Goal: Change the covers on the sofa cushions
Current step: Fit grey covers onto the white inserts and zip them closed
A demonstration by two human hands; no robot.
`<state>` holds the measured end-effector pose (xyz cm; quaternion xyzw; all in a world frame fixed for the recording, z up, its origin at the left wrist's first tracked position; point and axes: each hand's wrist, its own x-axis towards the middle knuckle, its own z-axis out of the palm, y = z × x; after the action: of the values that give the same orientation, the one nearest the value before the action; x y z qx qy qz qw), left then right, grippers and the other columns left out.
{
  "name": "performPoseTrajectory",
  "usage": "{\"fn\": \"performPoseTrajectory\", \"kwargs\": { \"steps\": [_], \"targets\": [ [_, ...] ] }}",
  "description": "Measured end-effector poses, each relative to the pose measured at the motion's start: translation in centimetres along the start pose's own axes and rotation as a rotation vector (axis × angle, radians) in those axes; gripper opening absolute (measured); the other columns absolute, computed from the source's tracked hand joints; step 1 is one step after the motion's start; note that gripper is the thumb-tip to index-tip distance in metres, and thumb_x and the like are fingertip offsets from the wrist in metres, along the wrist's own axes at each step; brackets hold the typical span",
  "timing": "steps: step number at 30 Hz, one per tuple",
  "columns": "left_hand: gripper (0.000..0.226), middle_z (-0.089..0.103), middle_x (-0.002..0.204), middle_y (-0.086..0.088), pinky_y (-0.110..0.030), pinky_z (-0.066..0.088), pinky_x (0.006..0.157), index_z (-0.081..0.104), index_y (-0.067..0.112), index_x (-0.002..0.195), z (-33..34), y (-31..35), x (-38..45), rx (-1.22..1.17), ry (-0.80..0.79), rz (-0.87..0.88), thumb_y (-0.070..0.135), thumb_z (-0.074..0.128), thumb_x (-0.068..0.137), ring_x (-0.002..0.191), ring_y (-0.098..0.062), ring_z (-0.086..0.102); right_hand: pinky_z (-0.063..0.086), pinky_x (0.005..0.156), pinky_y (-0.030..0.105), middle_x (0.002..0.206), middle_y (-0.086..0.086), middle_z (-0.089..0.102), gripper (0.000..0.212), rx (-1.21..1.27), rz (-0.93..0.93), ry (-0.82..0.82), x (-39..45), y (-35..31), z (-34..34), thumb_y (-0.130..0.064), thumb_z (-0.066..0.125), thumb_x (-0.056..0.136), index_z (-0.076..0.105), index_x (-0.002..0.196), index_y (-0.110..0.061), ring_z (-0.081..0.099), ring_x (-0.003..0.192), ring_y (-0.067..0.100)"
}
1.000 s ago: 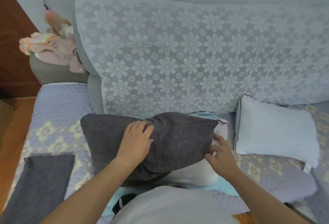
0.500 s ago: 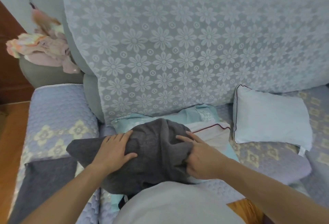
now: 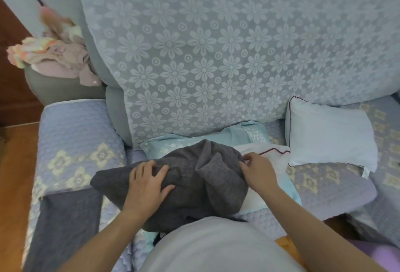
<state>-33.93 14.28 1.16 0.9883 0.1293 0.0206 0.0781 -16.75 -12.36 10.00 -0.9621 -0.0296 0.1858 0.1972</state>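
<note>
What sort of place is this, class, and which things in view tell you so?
Probably a home living room: a sofa with a floral lace throw over its back, a quilted seat cover, loose cushions, wooden floor.

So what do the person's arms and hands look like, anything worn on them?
Both forearms are bare; no sleeves show in view. The left hand and right hand wear no gloves, and no rings, watch or bracelets are visible. A light grey top covers the torse below.

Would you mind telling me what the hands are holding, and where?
Both hold the grey cover: left hand presses its middle, right hand pinches its open right edge.
</note>
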Motion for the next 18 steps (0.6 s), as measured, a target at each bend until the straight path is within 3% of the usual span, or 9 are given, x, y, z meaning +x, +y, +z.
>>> {"fn": "performPoseTrajectory", "kwargs": {
  "steps": [3, 5, 8, 11, 14, 16, 18],
  "targets": [
    [0.069, 0.054, 0.115, -0.009, -0.048, 0.044, 0.092, 0.055, 0.019, 0.140, 0.5, 0.0, -1.1, -0.037, 0.031, -0.014, 0.058, 0.069, 0.084, 0.106, -0.030, 0.052, 0.054, 0.079, 0.039, 0.093, -0.001, 0.068, 0.026, -0.107, 0.007, -0.079, -0.4, -1.5, 0.4, -0.052, 0.061, 0.080, 0.069, 0.093, -0.031, 0.061, 0.093, 0.025],
    [0.060, 0.058, 0.116, -0.008, -0.046, 0.047, 0.090, 0.057, 0.015, 0.127, 0.8, -0.7, -1.4, -0.068, 0.063, -0.019, 0.061, 0.054, 0.089, 0.105, -0.029, 0.055, 0.049, 0.072, 0.036, 0.080, 0.001, 0.062, 0.021, -0.106, -0.012, -0.106, -0.6, -2.4, 0.4, -0.041, 0.062, 0.080, 0.061, 0.073, -0.022, 0.059, 0.084, 0.026],
    [0.050, 0.062, 0.106, -0.004, -0.043, 0.047, 0.080, 0.062, 0.017, 0.105, 0.6, -1.8, -1.3, -0.010, 0.057, 0.004, 0.060, 0.043, 0.089, 0.096, -0.026, 0.058, 0.043, 0.074, 0.035, 0.084, 0.004, 0.060, 0.008, 0.143, 0.044, 0.005, -0.9, -2.3, 0.1, -0.020, 0.057, 0.089, 0.057, 0.088, -0.012, 0.057, 0.084, 0.026],
    [0.036, 0.062, 0.087, 0.000, -0.042, 0.042, 0.072, 0.063, 0.021, 0.088, 0.4, -2.4, -1.3, 0.055, 0.086, 0.128, 0.051, 0.043, 0.091, 0.083, -0.026, 0.057, 0.045, 0.080, 0.042, 0.085, 0.004, 0.056, 0.004, 0.354, 0.149, 0.153, -0.5, -1.4, -0.7, -0.014, 0.053, 0.092, 0.049, 0.091, -0.012, 0.055, 0.086, 0.026],
    [0.013, 0.061, 0.089, -0.001, -0.041, 0.042, 0.076, 0.062, 0.020, 0.083, -0.5, -1.9, -1.3, -0.018, 0.151, 0.335, 0.029, 0.060, 0.093, 0.088, -0.029, 0.058, 0.044, 0.077, 0.038, 0.089, 0.000, 0.055, 0.007, 0.438, 0.140, 0.067, -0.6, -1.8, -0.9, -0.017, 0.053, 0.096, 0.049, 0.101, -0.014, 0.055, 0.089, 0.022],
    [0.010, 0.064, 0.103, -0.005, -0.042, 0.044, 0.083, 0.063, 0.016, 0.083, -1.6, -1.8, -1.2, -0.070, 0.194, 0.406, 0.013, 0.072, 0.084, 0.100, -0.031, 0.059, 0.043, 0.081, 0.035, 0.096, -0.003, 0.059, 0.012, 0.320, 0.024, -0.021, -0.6, -2.4, -1.5, -0.026, 0.057, 0.098, 0.056, 0.106, -0.017, 0.057, 0.094, 0.021],
    [0.012, 0.067, 0.115, -0.008, -0.044, 0.048, 0.089, 0.065, 0.013, 0.084, -2.9, -2.9, -1.3, -0.082, 0.223, 0.490, 0.004, 0.071, 0.079, 0.109, -0.033, 0.060, 0.044, 0.085, 0.038, 0.102, 0.011, 0.067, 0.018, 0.061, -0.035, 0.093, 0.8, -1.3, -3.1, -0.026, 0.055, 0.099, 0.065, 0.103, -0.011, 0.060, 0.100, 0.034]
  ]
}}
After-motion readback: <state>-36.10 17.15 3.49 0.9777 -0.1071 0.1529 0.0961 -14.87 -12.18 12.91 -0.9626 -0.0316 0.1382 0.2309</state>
